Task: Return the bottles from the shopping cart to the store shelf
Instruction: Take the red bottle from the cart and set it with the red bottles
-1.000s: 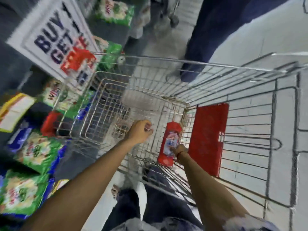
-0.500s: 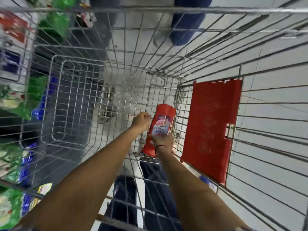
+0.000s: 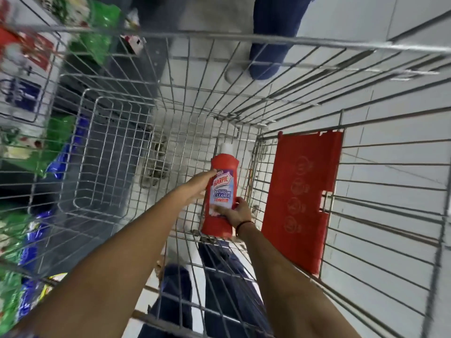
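Observation:
A red bathroom-cleaner bottle [image 3: 220, 191] with a white cap and a blue-and-white label lies deep in the wire shopping cart [image 3: 122, 132], by its right wall. My right hand [image 3: 235, 212] grips the bottle's lower body from the right. My left hand [image 3: 197, 185] lies flat against the bottle's left side, fingers up by its shoulder. Both my arms reach down into the cart. The store shelf [image 3: 29, 132] runs along the left, seen through the cart's wires.
A red plastic flap [image 3: 302, 196] hangs on the cart's right wall. Green and blue packets [image 3: 58, 142] fill the shelf at left. Another person's dark trouser leg and shoe [image 3: 266, 54] stand just beyond the cart's far rim. Pale floor tiles lie to the right.
My view has dropped into the cart. My left hand has moved right, from a wire to the bottle's side. My right hand keeps its hold low on the bottle.

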